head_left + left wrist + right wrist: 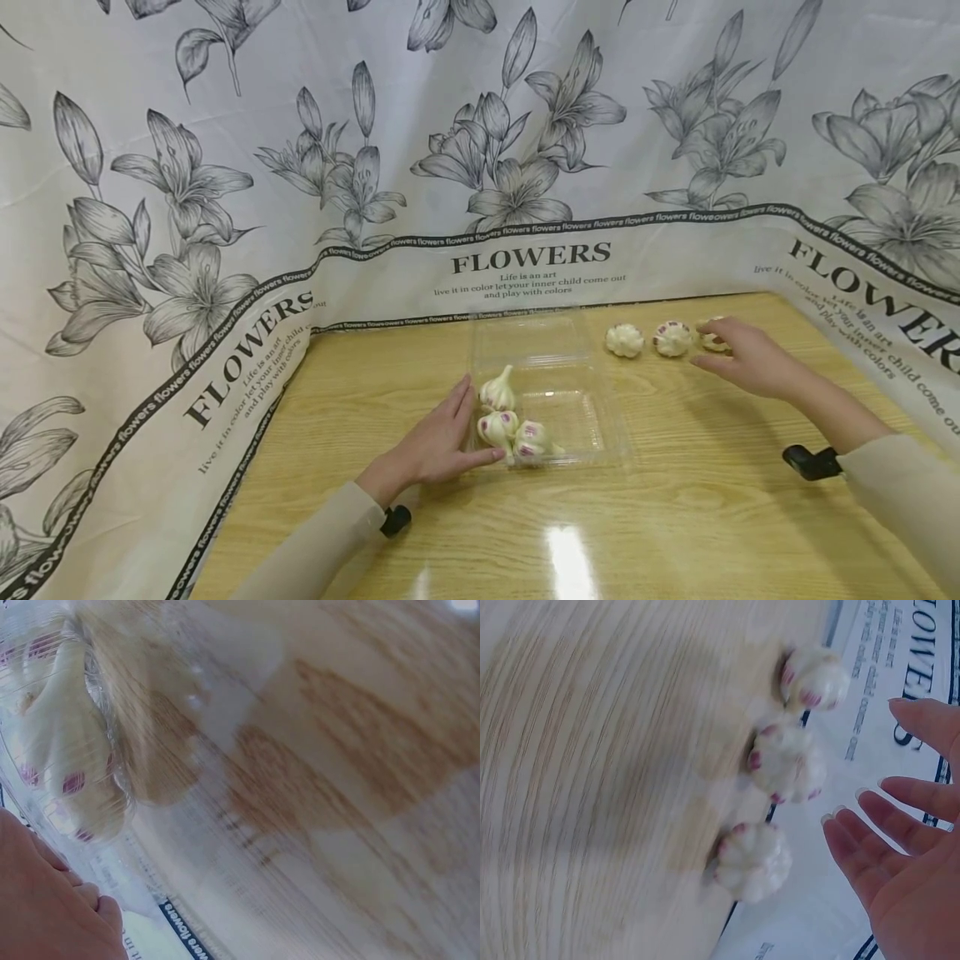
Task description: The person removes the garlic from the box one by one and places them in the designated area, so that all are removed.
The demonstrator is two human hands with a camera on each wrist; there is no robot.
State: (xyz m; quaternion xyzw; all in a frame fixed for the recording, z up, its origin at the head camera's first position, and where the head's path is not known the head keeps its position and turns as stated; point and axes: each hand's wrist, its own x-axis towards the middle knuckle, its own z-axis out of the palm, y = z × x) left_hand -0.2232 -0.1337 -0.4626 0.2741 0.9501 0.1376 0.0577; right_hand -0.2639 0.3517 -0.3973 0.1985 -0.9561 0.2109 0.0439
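My left hand (438, 437) touches the left side of a clear plastic clamshell box (592, 417), fingers straight and thumb along its front edge. Inside the box's left half lie three garlic bulbs: one at the back (498, 392), one in the middle (497, 427) and one in front (531, 439). My right hand (746, 354) reaches over the rightmost of three garlic bulbs in a row, partly hiding it in the head view. In the right wrist view its fingers are spread, apart from that bulb (754, 862). The row's other bulbs are one at left (624, 340) and one between (672, 338).
The box's clear lid (532, 337) lies folded back towards the curtain. A flower-printed white cloth (525, 267) hangs around the back and sides of the wooden table (480, 533). A black wrist mount (812, 462) sits under the right sleeve.
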